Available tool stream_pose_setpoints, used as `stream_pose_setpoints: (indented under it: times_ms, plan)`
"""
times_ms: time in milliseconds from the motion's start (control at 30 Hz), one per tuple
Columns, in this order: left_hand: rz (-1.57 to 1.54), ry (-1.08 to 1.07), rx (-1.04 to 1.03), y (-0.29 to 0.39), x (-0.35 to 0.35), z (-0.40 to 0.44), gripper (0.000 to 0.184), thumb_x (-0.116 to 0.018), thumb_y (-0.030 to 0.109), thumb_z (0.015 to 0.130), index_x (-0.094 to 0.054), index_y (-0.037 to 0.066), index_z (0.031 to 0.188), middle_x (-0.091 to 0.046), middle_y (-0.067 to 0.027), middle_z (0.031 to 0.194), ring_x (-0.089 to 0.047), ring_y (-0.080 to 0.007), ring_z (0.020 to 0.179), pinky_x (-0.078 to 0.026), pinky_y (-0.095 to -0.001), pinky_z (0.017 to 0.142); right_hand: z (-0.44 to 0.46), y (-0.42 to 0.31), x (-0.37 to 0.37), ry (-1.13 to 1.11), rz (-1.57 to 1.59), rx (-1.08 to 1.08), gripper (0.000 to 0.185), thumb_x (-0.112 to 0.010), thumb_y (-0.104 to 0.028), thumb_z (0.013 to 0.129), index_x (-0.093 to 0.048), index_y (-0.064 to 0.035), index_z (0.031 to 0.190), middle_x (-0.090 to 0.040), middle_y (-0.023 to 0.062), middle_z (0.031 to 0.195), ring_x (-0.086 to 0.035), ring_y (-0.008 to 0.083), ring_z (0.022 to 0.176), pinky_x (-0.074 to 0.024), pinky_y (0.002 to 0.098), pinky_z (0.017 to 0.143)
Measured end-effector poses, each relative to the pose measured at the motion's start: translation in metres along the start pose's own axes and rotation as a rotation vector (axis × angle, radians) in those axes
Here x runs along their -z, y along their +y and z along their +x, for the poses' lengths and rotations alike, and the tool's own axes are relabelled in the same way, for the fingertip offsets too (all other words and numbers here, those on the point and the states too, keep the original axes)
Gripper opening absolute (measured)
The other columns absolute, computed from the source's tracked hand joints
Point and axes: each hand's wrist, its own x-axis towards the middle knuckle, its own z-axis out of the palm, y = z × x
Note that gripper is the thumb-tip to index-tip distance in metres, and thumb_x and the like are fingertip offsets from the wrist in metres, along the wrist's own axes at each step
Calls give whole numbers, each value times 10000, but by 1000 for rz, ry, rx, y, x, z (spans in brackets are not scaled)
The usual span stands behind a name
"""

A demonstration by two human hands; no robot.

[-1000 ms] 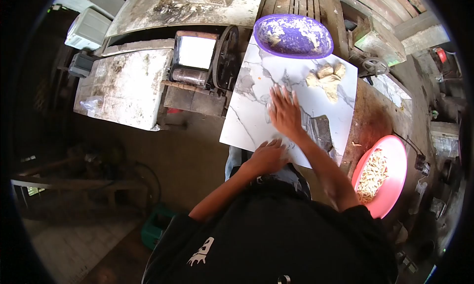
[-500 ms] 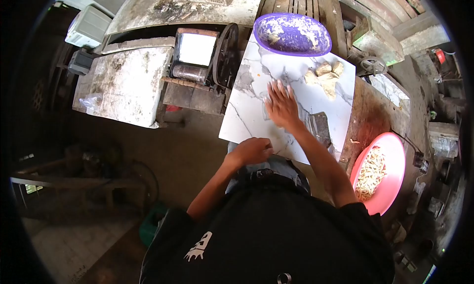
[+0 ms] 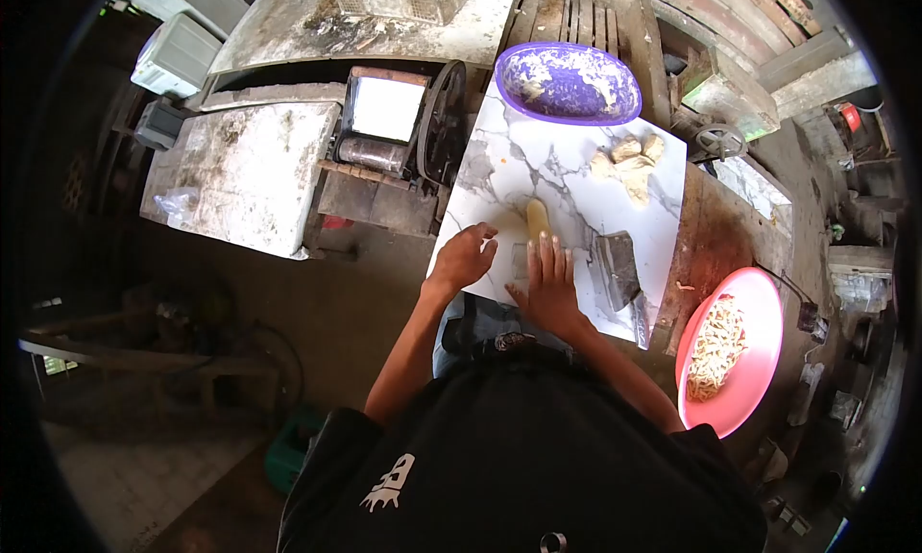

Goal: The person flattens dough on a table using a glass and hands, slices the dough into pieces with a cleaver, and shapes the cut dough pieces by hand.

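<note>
My right hand (image 3: pixel 550 276) lies with its fingers stretched out at the near end of a short roll of dough (image 3: pixel 537 217) on the marble-patterned board (image 3: pixel 492 190). The fingertips touch or partly cover the roll. My left hand (image 3: pixel 464 255) is beside the board's left edge, fingers bent and apart, with nothing in it. To the right of my right hand lies a dark grey flat rectangular piece (image 3: pixel 618 268). Several pale dough lumps (image 3: pixel 629 164) sit together toward the board's far right.
A purple basin (image 3: pixel 567 119) smeared with dough stands at the board's far edge. At right is a pink basin (image 3: pixel 762 346) with a heap of pale strips. Left of the board stands a roller machine (image 3: pixel 373 154) with a large wheel, beside a stained white-topped table (image 3: pixel 245 169).
My right hand has drawn back toward my body, and the dough roll now shows. My left hand has risen to the board's left edge and its fingers have opened.
</note>
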Motion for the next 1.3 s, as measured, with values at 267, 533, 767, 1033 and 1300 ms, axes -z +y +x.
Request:
stream_pose_setpoints:
  times_ms: [267, 533, 767, 1033, 1300]
  plan:
    - [56, 53, 71, -5, -16, -26, 265, -576, 166, 884, -626, 21, 1099, -672, -183, 1050, -647, -332, 984, -507, -402, 857, 82, 22, -4, 47, -8, -30, 667, -405, -442, 980, -271, -28, 1485, -261, 192, 1540, -210, 353, 1438, -129, 540, 1157]
    - [110, -1, 58, 11, -6, -63, 302, -595, 227, 881, -618, 24, 1105, -654, -190, 1062, -621, -348, 1010, -496, -424, 870, 178, 51, -10, -27, 41, -96, 639, -314, -432, 992, -197, -83, 1514, -198, 135, 1577, -152, 338, 1460, -80, 554, 1172]
    - [46, -101, 63, 14, -9, -62, 370, -622, 269, 884, -620, 9, 1147, -649, -184, 1130, -623, -331, 1032, -481, -400, 916, 193, 53, -13, -170, 77, -139, 645, -321, -445, 990, -199, -87, 1513, -190, 106, 1582, -142, 351, 1460, -88, 611, 1150]
    - [134, 126, -134, 12, -11, -2, 879, -750, 267, 768, -264, 4, 1452, -365, -252, 1442, -407, -412, 1294, -372, -484, 1043, 131, 43, -15, 2, 70, -89, 541, -359, -437, 993, -408, -111, 1421, -408, 101, 1477, -253, 336, 1425, -129, 666, 1110]
    - [317, -225, -274, -9, -5, 19, 910, -784, 216, 682, -300, 25, 1428, -395, -211, 1429, -394, -392, 1303, -357, -486, 1050, 40, -6, 3, 78, 76, -46, 596, -560, -343, 924, -399, -11, 1392, -369, 181, 1476, -308, 334, 1394, -134, 546, 1159]
